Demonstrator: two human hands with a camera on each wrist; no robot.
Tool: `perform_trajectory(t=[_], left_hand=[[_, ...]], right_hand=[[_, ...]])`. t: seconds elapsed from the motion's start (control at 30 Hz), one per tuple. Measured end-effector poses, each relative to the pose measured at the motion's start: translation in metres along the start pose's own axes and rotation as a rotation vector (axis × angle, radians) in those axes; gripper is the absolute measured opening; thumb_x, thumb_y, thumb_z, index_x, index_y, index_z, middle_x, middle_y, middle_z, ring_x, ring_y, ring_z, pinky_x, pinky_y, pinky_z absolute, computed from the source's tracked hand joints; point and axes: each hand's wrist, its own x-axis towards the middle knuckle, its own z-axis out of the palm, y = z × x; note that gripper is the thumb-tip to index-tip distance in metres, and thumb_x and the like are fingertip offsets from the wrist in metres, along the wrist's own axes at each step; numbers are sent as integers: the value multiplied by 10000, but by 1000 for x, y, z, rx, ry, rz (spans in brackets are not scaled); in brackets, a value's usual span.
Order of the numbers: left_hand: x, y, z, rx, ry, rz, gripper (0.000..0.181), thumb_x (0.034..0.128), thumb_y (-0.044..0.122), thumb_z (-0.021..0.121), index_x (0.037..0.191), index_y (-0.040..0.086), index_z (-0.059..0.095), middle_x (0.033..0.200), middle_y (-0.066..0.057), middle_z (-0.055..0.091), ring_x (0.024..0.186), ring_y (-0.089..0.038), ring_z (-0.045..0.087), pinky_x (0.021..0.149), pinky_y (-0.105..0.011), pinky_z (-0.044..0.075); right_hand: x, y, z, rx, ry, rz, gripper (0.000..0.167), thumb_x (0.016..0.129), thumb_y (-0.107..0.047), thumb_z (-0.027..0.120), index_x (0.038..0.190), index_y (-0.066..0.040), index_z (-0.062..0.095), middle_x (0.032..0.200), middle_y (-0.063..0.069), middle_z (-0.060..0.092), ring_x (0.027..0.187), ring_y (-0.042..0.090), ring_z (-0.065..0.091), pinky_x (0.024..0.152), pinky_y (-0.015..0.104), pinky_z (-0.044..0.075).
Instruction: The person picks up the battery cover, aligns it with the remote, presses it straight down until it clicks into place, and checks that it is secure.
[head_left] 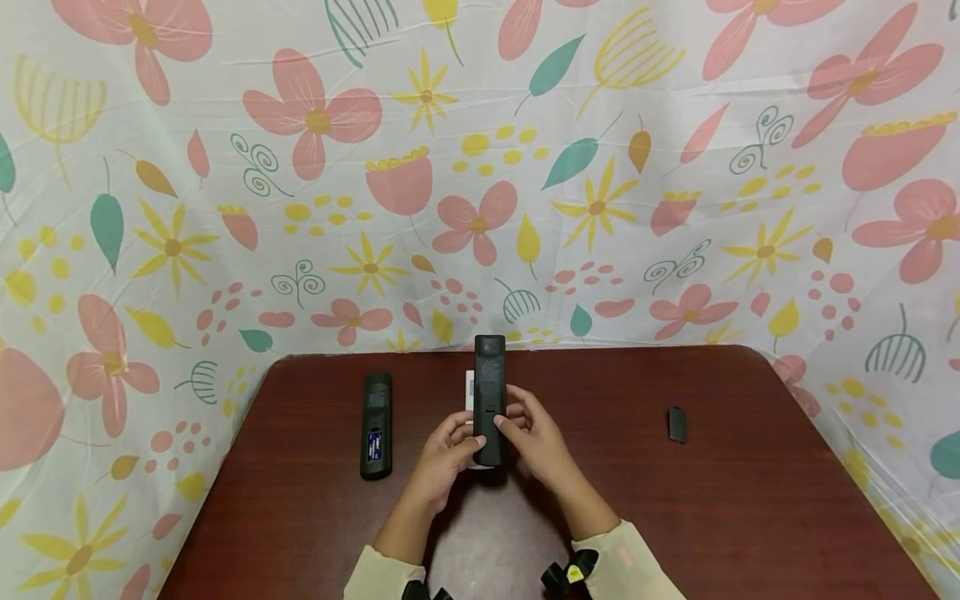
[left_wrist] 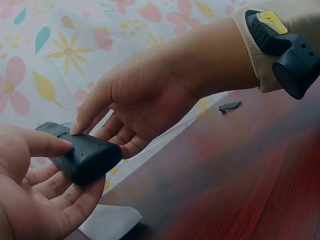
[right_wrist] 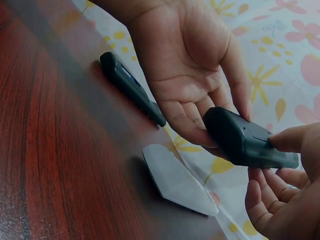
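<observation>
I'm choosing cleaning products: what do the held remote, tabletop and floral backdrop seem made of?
Held remote: probably plastic, dark and semi-matte, with smooth moulded edges. Tabletop: wood or wood-look laminate, glossy; grain streaks and a bright reflection show. Floral backdrop: likely thin fabric, fairly matte, judging by its creases.

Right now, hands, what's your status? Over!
Left hand and right hand gripping black remote, back showing. White object on table beneath. Second remote, batteries exposed, apart at left. Nothing seen blocking.

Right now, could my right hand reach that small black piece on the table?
Probably yes: the small black piece lies to the right and nothing visible blocks the way, though the right hand would have to release the held remote.
</observation>
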Motion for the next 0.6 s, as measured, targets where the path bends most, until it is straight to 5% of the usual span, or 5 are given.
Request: perform_trajectory(t=[0.23,0.6], left_hand=[[1,0,1,-4,3,6,483,954,86,644,1409,21,498,1217,-130,672,987,-147,675,834,-292,543],[-3,4,2,75,-16,9,595,919,100,659,1475,15,466,1365,-237,587,1075,-177,671,912,-303,536]], right_hand=[[8,15,0,-12,12,12,541,996,-100,622,1507,-124,446,1163,191,664,983,285,638,866,473,521],[16,33,-2,1,18,-16,525,989,-188,656,1483,-187,478,1182,169,675,949,213,651,819,361,535]])
